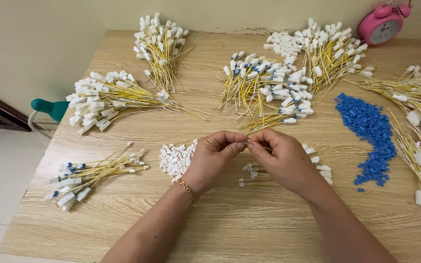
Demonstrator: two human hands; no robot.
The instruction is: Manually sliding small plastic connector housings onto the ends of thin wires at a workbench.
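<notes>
Two hands, the left hand [214, 155] and the right hand [281, 157], were over one wooden table [230, 229]. One pink alarm clock [382, 24] stood at the back. There was one heap of blue beads [370, 132] and one pile of loose white plugs [176, 158]. About seven bundles of yellow wires [108, 97] lay spread around; the separate wires were too many to count.

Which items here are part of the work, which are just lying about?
In use: left hand and right hand pinching a yellow wire; yellow wire bundles; loose white connectors; blue pieces.
Lying about: pink alarm clock; teal chair back; wooden table.
</notes>
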